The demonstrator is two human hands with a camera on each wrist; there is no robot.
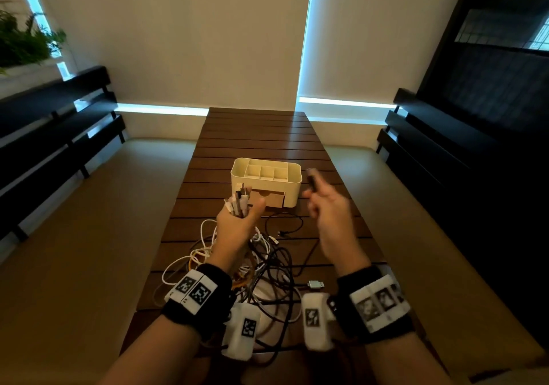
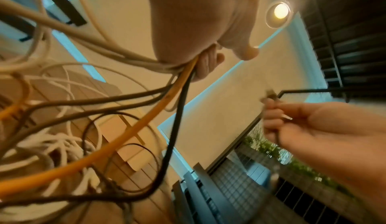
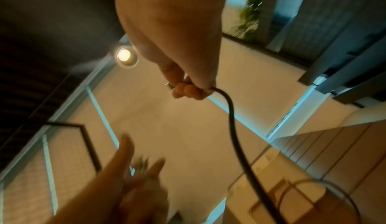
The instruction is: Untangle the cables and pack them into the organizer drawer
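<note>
My left hand (image 1: pixel 239 221) is raised over the table and grips a bundle of cable ends (image 1: pixel 236 203), white, yellow and dark; their lengths hang down to the tangled pile of cables (image 1: pixel 261 269). In the left wrist view the left hand (image 2: pixel 206 62) is closed round these cables (image 2: pixel 179 85). My right hand (image 1: pixel 323 205) holds the plug end of a black cable (image 1: pixel 312 180) beside the organizer; the right wrist view shows its fingers (image 3: pixel 188 90) curled round that black cable (image 3: pixel 231 117). The cream organizer (image 1: pixel 294 188) stands behind both hands, its wooden drawer (image 1: pixel 269 200) pulled partly out.
A slatted wooden table (image 1: pixel 255 138) runs away from me between two beige cushioned benches (image 1: pixel 89 221). A loose silver plug (image 1: pixel 315 284) lies near my right wrist. Dark slatted backrests stand at both sides.
</note>
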